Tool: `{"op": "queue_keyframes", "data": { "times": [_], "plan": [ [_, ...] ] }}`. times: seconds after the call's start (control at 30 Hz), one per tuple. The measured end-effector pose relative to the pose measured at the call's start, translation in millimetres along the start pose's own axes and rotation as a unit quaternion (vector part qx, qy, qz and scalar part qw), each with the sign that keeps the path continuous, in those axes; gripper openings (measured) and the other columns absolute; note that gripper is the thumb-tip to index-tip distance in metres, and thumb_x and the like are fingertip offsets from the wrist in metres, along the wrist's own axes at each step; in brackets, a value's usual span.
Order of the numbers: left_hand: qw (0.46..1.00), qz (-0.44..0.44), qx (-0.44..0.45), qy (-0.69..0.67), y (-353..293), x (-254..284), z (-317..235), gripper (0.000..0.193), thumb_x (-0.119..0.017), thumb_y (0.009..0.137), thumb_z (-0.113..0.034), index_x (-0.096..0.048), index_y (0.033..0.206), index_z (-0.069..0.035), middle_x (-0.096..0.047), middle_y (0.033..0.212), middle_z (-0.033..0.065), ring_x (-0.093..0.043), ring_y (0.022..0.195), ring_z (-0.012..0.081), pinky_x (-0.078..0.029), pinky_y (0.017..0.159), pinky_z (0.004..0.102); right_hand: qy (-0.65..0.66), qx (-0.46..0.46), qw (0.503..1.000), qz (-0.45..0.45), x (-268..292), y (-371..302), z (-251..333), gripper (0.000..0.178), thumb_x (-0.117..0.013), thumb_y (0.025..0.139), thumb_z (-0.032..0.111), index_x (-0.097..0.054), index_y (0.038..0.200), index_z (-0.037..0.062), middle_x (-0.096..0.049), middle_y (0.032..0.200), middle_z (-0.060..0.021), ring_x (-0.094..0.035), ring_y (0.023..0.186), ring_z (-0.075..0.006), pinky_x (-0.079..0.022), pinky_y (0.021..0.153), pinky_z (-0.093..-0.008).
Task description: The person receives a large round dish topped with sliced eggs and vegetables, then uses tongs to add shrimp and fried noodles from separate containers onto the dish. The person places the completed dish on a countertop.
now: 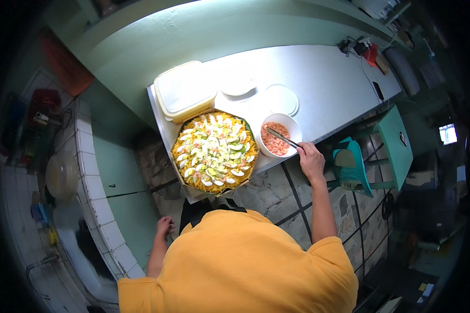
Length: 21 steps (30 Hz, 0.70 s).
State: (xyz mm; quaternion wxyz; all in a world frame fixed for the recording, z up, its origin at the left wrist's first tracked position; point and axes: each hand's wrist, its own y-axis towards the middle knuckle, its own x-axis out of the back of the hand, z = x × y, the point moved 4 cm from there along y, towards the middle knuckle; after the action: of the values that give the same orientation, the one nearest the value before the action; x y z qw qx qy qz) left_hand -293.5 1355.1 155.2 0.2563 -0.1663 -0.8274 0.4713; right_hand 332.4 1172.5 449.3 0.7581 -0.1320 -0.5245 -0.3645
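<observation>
My right hand (pixel 312 159) is closed round metal tongs (pixel 282 136), whose tips reach into a white tub (pixel 295 127) of peeled pink shrimp (pixel 275 144). Left of the tub, at the table's near edge, sits a large eight-sided tray (pixel 181 176). It is filled with yellow noodles (pixel 199 181), topped with egg slices (pixel 237 172), chopped green bits and some shrimp. Down by my left side hangs my left hand (pixel 165 225), empty, its fingers loosely bent and apart. It touches neither the tray nor the table.
Behind the tray stands a lidded cream container (pixel 185 88). Round white lids (pixel 282 99) lie on the white table (pixel 329 78). A teal chair (pixel 352 161) is at the right. A tiled counter (pixel 96 193) with a sink runs along the left. Cables and small items (pixel 357 47) occupy the table's far right corner.
</observation>
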Motion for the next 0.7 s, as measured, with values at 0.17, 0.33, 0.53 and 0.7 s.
{"op": "queue_keyframes", "data": {
  "times": [0.17,0.33,0.53,0.7],
  "plan": [
    [1.000,-0.003,0.006,0.007,5,-1,15,0.024,-0.059,0.096,-0.033,-0.060,0.114,-0.017,-0.066,0.093,-0.0010,-0.064,0.071,0.0147,-0.051,0.060,0.0356,0.053,0.129,0.990,0.009,-14,-20,54,0.015,-0.063,0.090,0.019,-0.066,0.104,0.0140,-0.063,0.090,-0.0074,-0.065,0.082,-0.0290,-0.051,0.070,-0.0402],
    [1.000,-0.011,0.017,-0.003,1,-8,1,0.024,-0.059,0.097,-0.033,-0.060,0.115,-0.017,-0.067,0.093,-0.0006,-0.064,0.071,0.0139,-0.050,0.060,0.0333,-0.076,0.236,0.969,-0.012,-48,-23,88,0.020,-0.067,0.085,0.019,-0.061,0.104,0.0138,-0.058,0.084,-0.0049,-0.062,0.080,-0.0247,-0.049,0.066,-0.0394],
    [1.000,-0.022,0.013,-0.009,-6,-12,-9,0.024,-0.058,0.097,-0.032,-0.061,0.115,-0.016,-0.066,0.092,0.0000,-0.064,0.071,0.0140,-0.050,0.059,0.0320,-0.011,0.192,0.981,0.026,-41,-21,79,0.025,-0.067,0.086,0.016,-0.067,0.111,0.0118,-0.061,0.093,-0.0060,-0.064,0.081,-0.0264,-0.051,0.069,-0.0390],
    [1.000,-0.011,0.017,0.000,-5,-10,2,0.023,-0.058,0.098,-0.032,-0.060,0.115,-0.017,-0.065,0.091,0.0000,-0.064,0.071,0.0151,-0.050,0.059,0.0333,0.071,0.075,0.995,-0.015,-9,-9,34,0.021,-0.060,0.094,0.021,-0.068,0.111,0.0109,-0.064,0.093,-0.0112,-0.065,0.084,-0.0327,-0.052,0.071,-0.0407]
  ]
}}
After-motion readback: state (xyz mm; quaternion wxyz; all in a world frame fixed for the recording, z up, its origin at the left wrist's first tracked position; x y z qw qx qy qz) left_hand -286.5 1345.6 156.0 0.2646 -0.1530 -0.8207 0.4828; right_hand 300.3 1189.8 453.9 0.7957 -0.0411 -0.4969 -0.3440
